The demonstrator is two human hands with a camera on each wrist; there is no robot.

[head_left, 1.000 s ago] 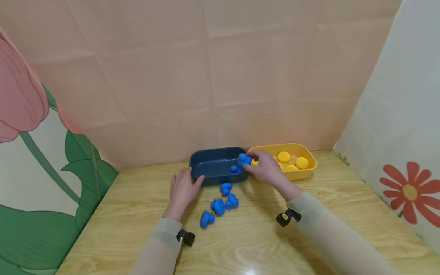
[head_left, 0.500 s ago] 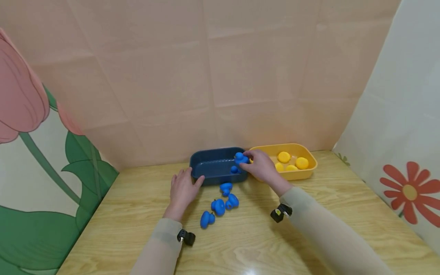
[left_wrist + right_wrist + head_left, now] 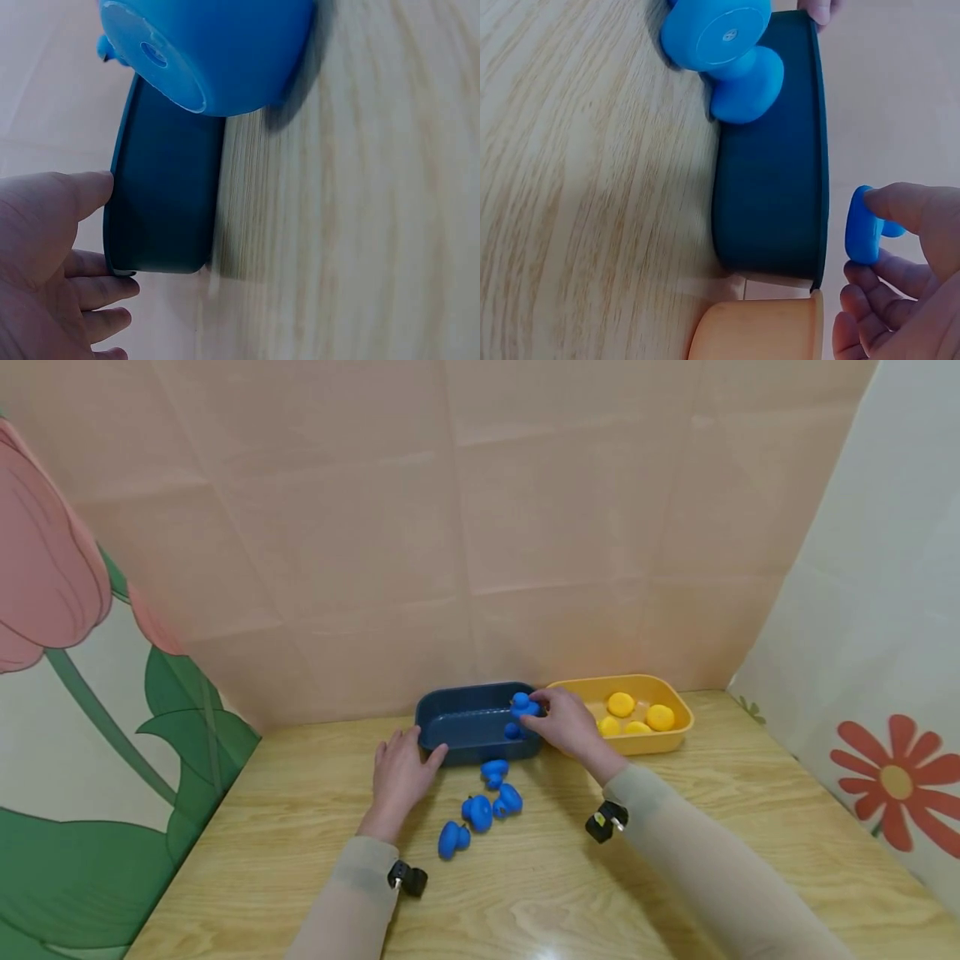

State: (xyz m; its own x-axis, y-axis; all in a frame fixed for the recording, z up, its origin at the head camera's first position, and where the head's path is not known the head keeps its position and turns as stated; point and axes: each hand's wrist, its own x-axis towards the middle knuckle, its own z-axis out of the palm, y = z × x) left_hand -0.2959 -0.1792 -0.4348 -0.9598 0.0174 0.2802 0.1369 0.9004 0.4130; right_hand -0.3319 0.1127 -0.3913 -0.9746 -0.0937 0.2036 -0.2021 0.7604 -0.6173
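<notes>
My right hand (image 3: 566, 721) pinches a blue toy duck (image 3: 522, 705) between thumb and fingers. It holds the duck above the right end of a dark blue tray (image 3: 465, 753). Inside that tray lies another blue duck (image 3: 512, 731), partly hidden. At the tray's left end my left hand (image 3: 400, 774) rests with fingers spread; the left wrist view has its thumb (image 3: 96, 191) touching the rim and the other fingers by the corner. Several blue ducks (image 3: 477, 812) lie tipped over on the wooden table in front of the tray.
Close against the dark tray's right side stands a yellow tray (image 3: 648, 742) with several round yellow toys (image 3: 660, 718). A pinkish cloth wall (image 3: 360, 568) rises right behind both trays, and a flower-printed wall (image 3: 862, 635) bounds the right side.
The right hand has moved a little to the left with the duck, further over the dark blue tray. My left hand and the ducks on the table have stayed put.
</notes>
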